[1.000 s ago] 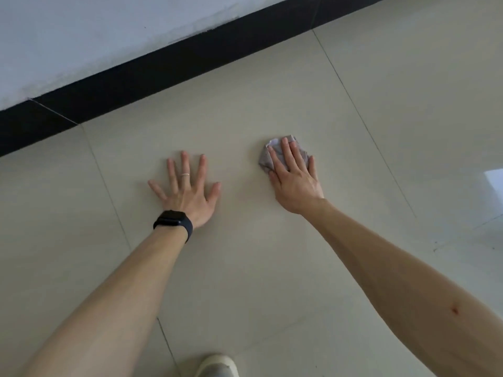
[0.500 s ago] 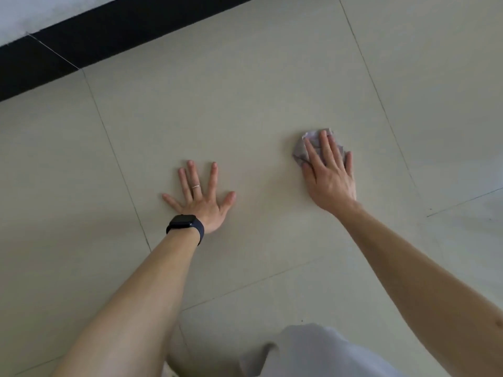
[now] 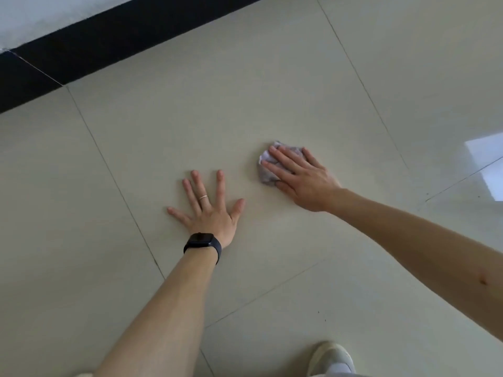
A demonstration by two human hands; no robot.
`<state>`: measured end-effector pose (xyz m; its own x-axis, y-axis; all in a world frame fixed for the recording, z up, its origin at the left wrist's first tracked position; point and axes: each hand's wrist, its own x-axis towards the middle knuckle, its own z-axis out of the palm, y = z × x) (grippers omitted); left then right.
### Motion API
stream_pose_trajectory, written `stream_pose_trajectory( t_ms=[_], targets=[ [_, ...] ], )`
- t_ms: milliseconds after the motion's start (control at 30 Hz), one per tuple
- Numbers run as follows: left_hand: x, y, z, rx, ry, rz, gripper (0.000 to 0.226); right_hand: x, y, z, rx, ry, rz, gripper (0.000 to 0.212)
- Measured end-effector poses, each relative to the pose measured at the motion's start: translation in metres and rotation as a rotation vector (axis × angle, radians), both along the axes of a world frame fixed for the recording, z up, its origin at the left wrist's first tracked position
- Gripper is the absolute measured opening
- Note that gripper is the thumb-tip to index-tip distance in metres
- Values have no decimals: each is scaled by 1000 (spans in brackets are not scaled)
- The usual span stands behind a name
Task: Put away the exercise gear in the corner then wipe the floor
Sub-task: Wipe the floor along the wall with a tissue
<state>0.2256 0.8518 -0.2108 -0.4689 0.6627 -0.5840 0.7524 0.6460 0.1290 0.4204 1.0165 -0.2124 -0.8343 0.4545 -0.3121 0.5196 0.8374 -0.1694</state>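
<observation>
Right grip (image 3: 302, 180) lies flat, its straight fingers pressing the crumpled grey-lilac cloth (image 3: 267, 176) onto the glossy beige tiled floor (image 3: 245, 91) and clasping nothing, likely so the cloth can slide. Just to its left, the left grip (image 3: 211, 213) is splayed open on bare tile, probably bracing the body's weight.

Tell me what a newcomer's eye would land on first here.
The right hand presses a crumpled grey cloth flat on the pale tiled floor, right of centre. The left hand lies spread on the tile beside it, a black watch on its wrist. A black skirting band cuts across the top left.
</observation>
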Motion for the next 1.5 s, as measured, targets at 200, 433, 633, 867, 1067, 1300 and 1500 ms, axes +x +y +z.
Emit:
stream_pose_trajectory(
  t_ms=[200, 433, 633, 867, 1067, 1300, 1500],
  targets=[
    [6, -10, -11, 202, 33, -10, 77, -21, -82, 2, 6, 71, -576, 53],
    [7, -17, -22, 341, 88, -41, 75, 46, -166, 8, -42, 14, -179, 53],
    [-4, -14, -33, 412, 115, -211, 78, 57, -140, 1, -28, 101, -1389, 53],
    [-15, -10, -36, 394, 100, -327, 86, -48, -281, -5, -22, 196, -466, 53],
    [-95, -26, -35, 469, 68, -714, 80, -5, -186, -10, 86, 134, -1105, 52],
    [-126, -28, -27, 540, -20, -673, 57, -102, -268, -13, 38, 215, -552, 51],
    [-216, -48, -24, 385, 145, -494, 60, -92, -132, -5, 46, 161, -847, 51]
  ],
)
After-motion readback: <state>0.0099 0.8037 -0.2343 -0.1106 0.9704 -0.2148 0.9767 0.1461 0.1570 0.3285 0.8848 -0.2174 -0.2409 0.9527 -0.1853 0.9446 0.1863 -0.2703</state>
